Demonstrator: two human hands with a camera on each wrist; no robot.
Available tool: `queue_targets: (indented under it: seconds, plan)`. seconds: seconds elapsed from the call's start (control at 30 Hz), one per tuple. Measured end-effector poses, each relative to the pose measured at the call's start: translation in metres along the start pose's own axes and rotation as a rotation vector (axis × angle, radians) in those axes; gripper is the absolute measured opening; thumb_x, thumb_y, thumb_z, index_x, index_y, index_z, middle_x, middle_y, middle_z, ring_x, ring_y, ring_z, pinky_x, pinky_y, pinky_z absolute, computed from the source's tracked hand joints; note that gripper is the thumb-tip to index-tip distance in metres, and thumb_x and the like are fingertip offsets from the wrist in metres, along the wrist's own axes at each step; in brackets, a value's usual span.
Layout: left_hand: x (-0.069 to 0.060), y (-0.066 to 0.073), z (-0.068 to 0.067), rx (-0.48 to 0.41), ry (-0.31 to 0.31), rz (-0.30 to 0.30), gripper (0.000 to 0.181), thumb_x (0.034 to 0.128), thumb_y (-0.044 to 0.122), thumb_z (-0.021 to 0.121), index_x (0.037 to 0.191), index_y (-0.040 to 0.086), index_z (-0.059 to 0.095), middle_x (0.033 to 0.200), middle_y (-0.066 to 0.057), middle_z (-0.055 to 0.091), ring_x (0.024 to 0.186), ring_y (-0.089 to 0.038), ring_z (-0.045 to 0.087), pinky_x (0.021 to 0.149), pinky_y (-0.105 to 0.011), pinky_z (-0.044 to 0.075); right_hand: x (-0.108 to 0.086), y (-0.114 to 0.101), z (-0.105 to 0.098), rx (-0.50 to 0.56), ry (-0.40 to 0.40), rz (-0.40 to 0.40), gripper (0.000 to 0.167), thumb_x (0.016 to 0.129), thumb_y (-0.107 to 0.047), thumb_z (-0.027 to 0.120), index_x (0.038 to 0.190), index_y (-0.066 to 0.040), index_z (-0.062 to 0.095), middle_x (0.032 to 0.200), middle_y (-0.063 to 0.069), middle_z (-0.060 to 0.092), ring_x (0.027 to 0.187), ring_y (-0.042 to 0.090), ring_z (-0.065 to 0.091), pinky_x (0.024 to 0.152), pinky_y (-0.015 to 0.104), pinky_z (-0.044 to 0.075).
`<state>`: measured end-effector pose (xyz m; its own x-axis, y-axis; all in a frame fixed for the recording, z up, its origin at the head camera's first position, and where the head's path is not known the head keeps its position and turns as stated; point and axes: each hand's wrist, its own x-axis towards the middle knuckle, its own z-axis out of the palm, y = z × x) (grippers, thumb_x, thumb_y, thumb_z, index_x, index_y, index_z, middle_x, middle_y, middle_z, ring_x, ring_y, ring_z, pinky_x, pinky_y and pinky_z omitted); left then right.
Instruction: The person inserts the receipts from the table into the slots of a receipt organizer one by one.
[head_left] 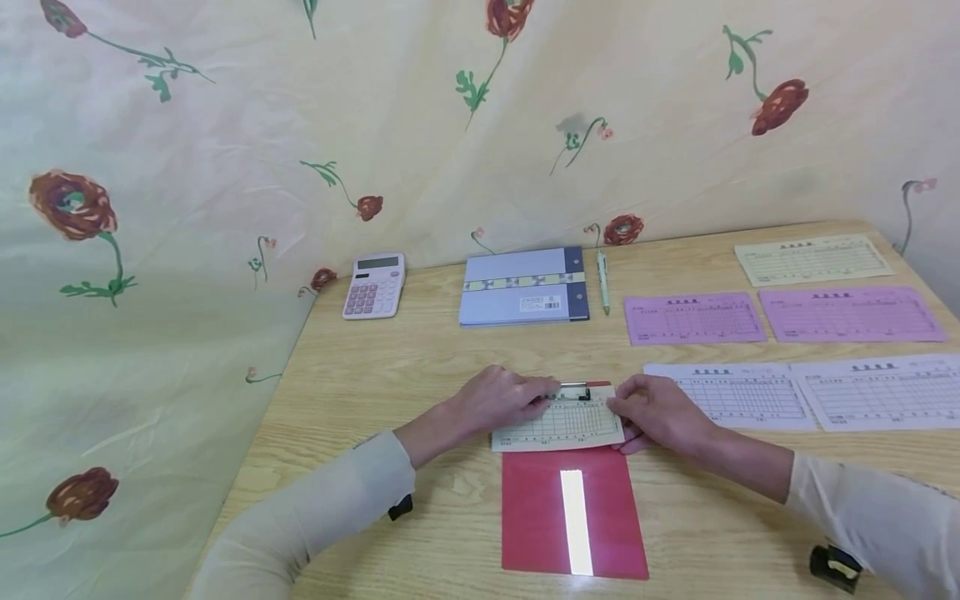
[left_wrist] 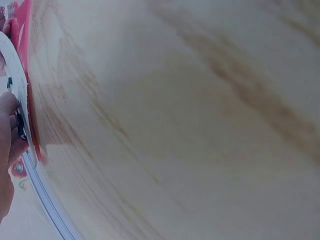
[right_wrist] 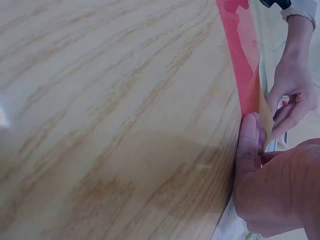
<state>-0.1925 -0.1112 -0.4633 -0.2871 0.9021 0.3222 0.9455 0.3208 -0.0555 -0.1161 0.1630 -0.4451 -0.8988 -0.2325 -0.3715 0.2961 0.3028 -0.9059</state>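
Note:
A red clipboard (head_left: 536,517) lies on the wooden table, with a bright reflection down its surface. Across its upper part is a cream printed form (head_left: 562,427), under or close to the metal clip (head_left: 574,389). My left hand (head_left: 498,404) grips the clip from the left, its fingers partly hidden. At the form's right edge, my right hand (head_left: 667,412) pinches the paper between thumb and fingers. In the right wrist view, the sheet's edge stands slightly raised off the clipboard (right_wrist: 244,65). Only part of my left hand (left_wrist: 6,135) shows in the left wrist view.
White forms (head_left: 720,396) lie just right of my right hand, with purple forms (head_left: 693,318) behind and another cream form (head_left: 813,259) at the back right. Along the back are a calculator (head_left: 375,287), a blue binder (head_left: 521,287) and a pen (head_left: 603,283), before a flowered cloth (head_left: 420,125).

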Motion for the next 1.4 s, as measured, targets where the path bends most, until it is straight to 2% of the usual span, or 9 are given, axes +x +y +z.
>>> queue_targets:
  seconds: [0.17, 0.3, 0.43, 0.57, 0.7, 0.83, 1.03, 1.27, 1.4]
  plan:
    - [-0.003, -0.001, -0.004, -0.038, -0.056, -0.025, 0.028, 0.1020, 0.018, 0.074, 0.129, 0.010, 0.074, 0.124, -0.006, 0.076, 0.076, -0.011, 0.077, 0.053, -0.009, 0.044, -0.003, -0.003, -0.002, -0.056, -0.045, -0.077, 0.035, 0.103, -0.004, 0.061, 0.127, 0.012, 0.042, 0.068, 0.010, 0.066, 0.053, 0.020, 0.062, 0.050, 0.034, 0.057]
    - [-0.005, 0.000, -0.008, -0.142, -0.099, -0.093, 0.035, 0.1025, 0.018, 0.074, 0.137, 0.011, 0.072, 0.133, -0.006, 0.071, 0.098, -0.019, 0.078, 0.064, -0.009, 0.051, -0.005, -0.008, -0.008, -0.166, -0.032, -0.109, 0.041, 0.102, -0.010, 0.067, 0.130, 0.008, 0.043, 0.068, 0.007, 0.060, 0.049, 0.016, 0.050, 0.043, 0.027, 0.041]
    - [-0.006, 0.000, -0.011, -0.207, -0.124, -0.150, 0.039, 0.1024, 0.018, 0.074, 0.140, 0.011, 0.070, 0.135, -0.006, 0.070, 0.100, -0.019, 0.078, 0.064, -0.008, 0.049, -0.005, -0.014, -0.015, -0.232, -0.012, -0.100, 0.037, 0.102, -0.013, 0.067, 0.129, 0.005, 0.050, 0.075, 0.008, 0.058, 0.052, 0.016, 0.046, 0.045, 0.027, 0.039]
    - [-0.007, 0.001, -0.014, -0.207, -0.135, -0.190, 0.041, 0.1031, 0.022, 0.073, 0.142, 0.009, 0.068, 0.135, -0.006, 0.071, 0.112, -0.019, 0.074, 0.076, -0.014, 0.056, -0.003, -0.021, -0.024, -0.276, 0.018, -0.119, 0.028, 0.103, -0.012, 0.065, 0.126, 0.004, 0.060, 0.084, 0.010, 0.061, 0.055, 0.017, 0.050, 0.048, 0.027, 0.039]
    - [-0.007, 0.002, -0.018, -0.212, -0.108, -0.249, 0.042, 0.1021, 0.024, 0.075, 0.141, 0.009, 0.069, 0.134, -0.005, 0.073, 0.118, -0.017, 0.072, 0.092, -0.021, 0.056, 0.002, -0.028, -0.039, -0.350, 0.078, -0.183, 0.025, 0.103, -0.013, 0.068, 0.122, 0.003, 0.068, 0.099, 0.013, 0.067, 0.066, 0.020, 0.058, 0.054, 0.027, 0.045]
    - [-0.009, 0.001, -0.021, -0.256, -0.058, -0.305, 0.041, 0.0999, 0.022, 0.078, 0.139, 0.011, 0.070, 0.133, -0.001, 0.073, 0.122, -0.013, 0.069, 0.102, -0.023, 0.051, 0.008, -0.034, -0.055, -0.400, 0.118, -0.222, 0.027, 0.105, -0.017, 0.068, 0.126, 0.000, 0.070, 0.112, 0.014, 0.069, 0.090, 0.026, 0.062, 0.068, 0.027, 0.052]
    - [-0.011, 0.000, -0.020, -0.426, -0.014, -0.403, 0.042, 0.0978, 0.021, 0.080, 0.137, 0.009, 0.070, 0.131, 0.002, 0.074, 0.123, -0.007, 0.066, 0.103, -0.018, 0.048, 0.017, -0.039, -0.083, -0.491, 0.170, -0.273, 0.036, 0.106, -0.022, 0.069, 0.135, -0.002, 0.068, 0.127, 0.020, 0.070, 0.111, 0.036, 0.063, 0.078, 0.030, 0.053]
    - [-0.010, 0.004, -0.015, -0.682, 0.032, -0.542, 0.048, 0.0946, 0.009, 0.082, 0.140, 0.003, 0.066, 0.140, -0.006, 0.069, 0.129, -0.017, 0.066, 0.104, -0.028, 0.052, 0.026, -0.037, -0.120, -0.531, 0.223, -0.329, 0.051, 0.105, -0.029, 0.071, 0.145, 0.001, 0.060, 0.138, 0.026, 0.065, 0.117, 0.043, 0.064, 0.079, 0.022, 0.052]
    - [-0.011, 0.007, -0.012, -0.781, 0.032, -0.590, 0.060, 0.0935, 0.007, 0.082, 0.148, 0.004, 0.058, 0.148, -0.005, 0.064, 0.134, -0.018, 0.062, 0.107, -0.028, 0.050, 0.031, -0.030, -0.143, -0.552, 0.235, -0.321, 0.063, 0.104, -0.034, 0.071, 0.152, 0.002, 0.051, 0.147, 0.031, 0.056, 0.124, 0.051, 0.057, 0.091, 0.045, 0.054]
